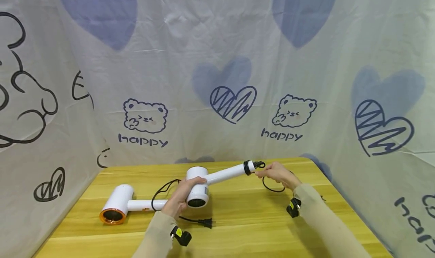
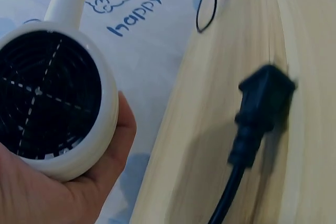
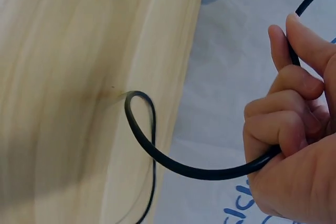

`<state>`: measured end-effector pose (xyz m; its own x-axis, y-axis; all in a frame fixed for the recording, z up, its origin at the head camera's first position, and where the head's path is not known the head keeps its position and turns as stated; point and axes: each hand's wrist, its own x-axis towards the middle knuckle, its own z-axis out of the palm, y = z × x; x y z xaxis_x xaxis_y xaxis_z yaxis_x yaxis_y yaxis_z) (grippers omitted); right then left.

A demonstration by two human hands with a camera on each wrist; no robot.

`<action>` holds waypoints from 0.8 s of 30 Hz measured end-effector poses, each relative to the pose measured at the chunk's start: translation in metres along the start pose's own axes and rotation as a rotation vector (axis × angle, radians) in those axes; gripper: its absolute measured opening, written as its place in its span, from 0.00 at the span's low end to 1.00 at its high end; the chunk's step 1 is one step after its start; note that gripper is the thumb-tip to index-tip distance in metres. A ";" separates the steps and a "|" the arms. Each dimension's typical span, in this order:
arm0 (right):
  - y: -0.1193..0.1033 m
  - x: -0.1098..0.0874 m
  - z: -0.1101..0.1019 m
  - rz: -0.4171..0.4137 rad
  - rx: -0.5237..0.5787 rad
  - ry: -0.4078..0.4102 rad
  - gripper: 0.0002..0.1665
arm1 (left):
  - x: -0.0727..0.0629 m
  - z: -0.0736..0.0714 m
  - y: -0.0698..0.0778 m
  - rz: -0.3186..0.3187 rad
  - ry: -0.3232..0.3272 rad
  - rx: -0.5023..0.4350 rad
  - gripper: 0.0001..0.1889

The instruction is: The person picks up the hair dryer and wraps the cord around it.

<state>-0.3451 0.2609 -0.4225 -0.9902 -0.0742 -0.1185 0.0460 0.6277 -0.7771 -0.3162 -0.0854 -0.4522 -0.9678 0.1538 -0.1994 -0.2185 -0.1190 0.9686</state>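
Note:
My left hand [image 1: 181, 197] grips a white hair dryer [image 1: 198, 174] by its barrel, holding it over the table with the handle slanting up to the right. Its round dark grille [image 2: 50, 95] faces the left wrist camera. Black cord is wound about the handle's end [image 1: 247, 168]. There my right hand [image 1: 280, 175] pinches the black cord [image 3: 210, 174] between thumb and index finger, the other fingers curled over it. A loop of that cord hangs below the right hand.
On the wooden table [image 1: 244, 228], a second white hair dryer [image 1: 119, 201] with an orange-rimmed mouth lies at the left. A black plug [image 1: 206, 223] lies in front of my left hand. Behind the table hangs a printed curtain [image 1: 217, 145].

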 end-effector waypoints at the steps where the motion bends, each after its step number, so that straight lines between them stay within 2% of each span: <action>1: -0.001 -0.001 -0.001 -0.012 -0.011 0.023 0.18 | 0.001 -0.001 0.000 -0.001 -0.006 0.022 0.38; 3: -0.004 -0.002 -0.002 -0.041 -0.003 0.076 0.13 | 0.002 -0.002 -0.001 0.007 -0.023 0.067 0.38; 7: -0.012 -0.004 -0.003 -0.115 0.004 0.127 0.12 | 0.003 -0.002 0.001 0.045 -0.057 0.143 0.39; 12: -0.018 -0.007 -0.004 -0.144 -0.044 0.150 0.15 | 0.006 0.001 0.005 0.116 -0.063 0.227 0.43; 17: -0.024 -0.009 -0.002 -0.188 -0.059 0.179 0.16 | 0.007 0.004 0.006 0.262 0.006 0.354 0.45; 20: -0.029 -0.012 0.000 -0.195 -0.057 0.206 0.08 | 0.008 0.005 0.004 0.308 0.059 0.424 0.45; 24: -0.037 -0.016 0.005 -0.182 -0.039 0.241 0.06 | 0.008 0.005 -0.001 0.330 0.124 0.462 0.46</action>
<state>-0.3299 0.2352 -0.3945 -0.9846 -0.0051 0.1749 -0.1361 0.6505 -0.7472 -0.3237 -0.0795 -0.4539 -0.9888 0.0618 0.1355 0.1479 0.3036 0.9412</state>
